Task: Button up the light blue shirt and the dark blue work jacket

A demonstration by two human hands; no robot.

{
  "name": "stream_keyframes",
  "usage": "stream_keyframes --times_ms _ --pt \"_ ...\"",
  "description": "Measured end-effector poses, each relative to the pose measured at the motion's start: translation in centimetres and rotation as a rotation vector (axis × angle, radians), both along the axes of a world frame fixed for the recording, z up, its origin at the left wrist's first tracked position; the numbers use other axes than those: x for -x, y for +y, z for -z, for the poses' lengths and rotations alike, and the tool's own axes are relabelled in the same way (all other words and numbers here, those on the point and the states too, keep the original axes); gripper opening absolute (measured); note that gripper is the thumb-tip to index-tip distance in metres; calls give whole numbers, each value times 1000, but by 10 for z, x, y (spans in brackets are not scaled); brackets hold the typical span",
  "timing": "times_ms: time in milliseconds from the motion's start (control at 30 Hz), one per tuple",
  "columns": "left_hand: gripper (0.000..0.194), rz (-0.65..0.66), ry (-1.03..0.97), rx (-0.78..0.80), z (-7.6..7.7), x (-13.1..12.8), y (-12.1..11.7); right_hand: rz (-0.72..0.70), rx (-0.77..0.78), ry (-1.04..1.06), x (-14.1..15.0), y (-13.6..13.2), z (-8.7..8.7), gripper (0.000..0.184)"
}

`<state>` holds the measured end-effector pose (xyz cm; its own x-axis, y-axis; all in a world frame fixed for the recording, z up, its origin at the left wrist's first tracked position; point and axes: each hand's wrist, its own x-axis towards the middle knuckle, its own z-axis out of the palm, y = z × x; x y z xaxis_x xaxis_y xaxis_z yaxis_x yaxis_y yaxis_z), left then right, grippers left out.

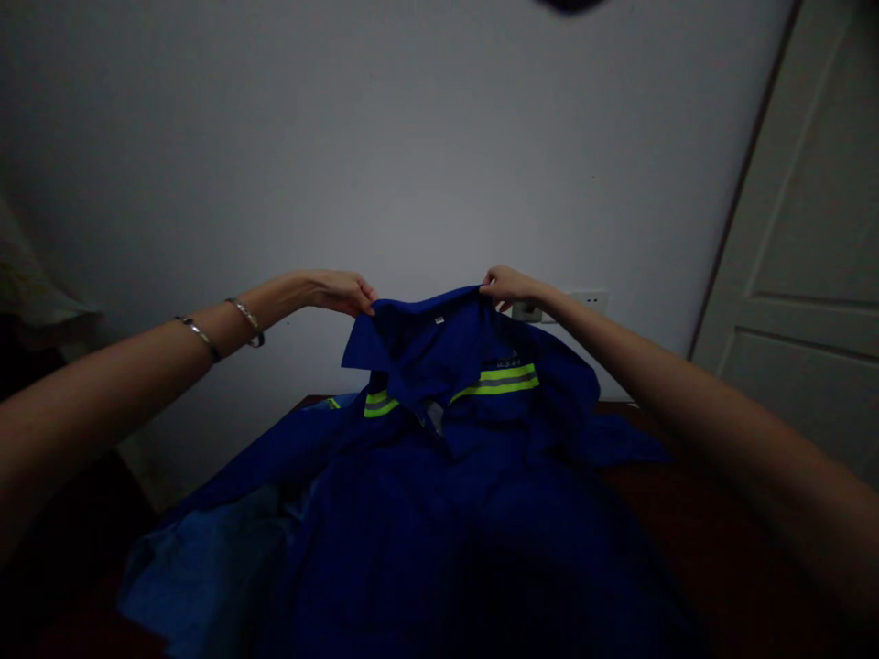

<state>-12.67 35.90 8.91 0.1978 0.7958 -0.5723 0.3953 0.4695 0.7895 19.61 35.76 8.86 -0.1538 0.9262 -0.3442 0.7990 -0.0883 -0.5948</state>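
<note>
A dark blue work jacket (412, 494) with yellow-green and grey reflective bands lies spread in front of me, its collar lifted. My left hand (347, 293) pinches one end of the collar. At the collar's other end, my right hand (506, 286) grips the fabric between thumb and fingers. The collar stretches between both hands, and a small pale label shows inside the neck. One sleeve trails to the left and the other lies to the right. The jacket's lower part fades into deep shadow.
Under the jacket is a dark reddish table (677, 513). A lighter blue cloth (199, 567) lies at the lower left. Behind stands a pale wall (439, 137) with a wall socket (591, 300). A panelled door (810, 229) is at the right.
</note>
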Motion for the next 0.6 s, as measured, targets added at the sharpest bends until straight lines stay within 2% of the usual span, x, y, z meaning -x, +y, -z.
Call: stream_keyframes --times_ms 100,200,300,400,500,600 --pt "13 -56 -64 27 -7 -1 2 24 -16 -6 -6 8 -6 11" --pt "10 -32 -115 95 -7 -3 0 -20 8 -125 -12 9 -10 14" --pt "8 -64 -118 83 1 -7 0 -12 55 -154 -10 4 -11 14" --pt "9 -126 -118 35 11 -16 6 36 18 -154 -2 -3 -10 15" --pt "12 -267 -171 -43 16 -34 11 150 23 9 12 -6 -5 15" --pt "12 -376 -275 -99 16 -63 12 279 59 310 31 -8 0 15"
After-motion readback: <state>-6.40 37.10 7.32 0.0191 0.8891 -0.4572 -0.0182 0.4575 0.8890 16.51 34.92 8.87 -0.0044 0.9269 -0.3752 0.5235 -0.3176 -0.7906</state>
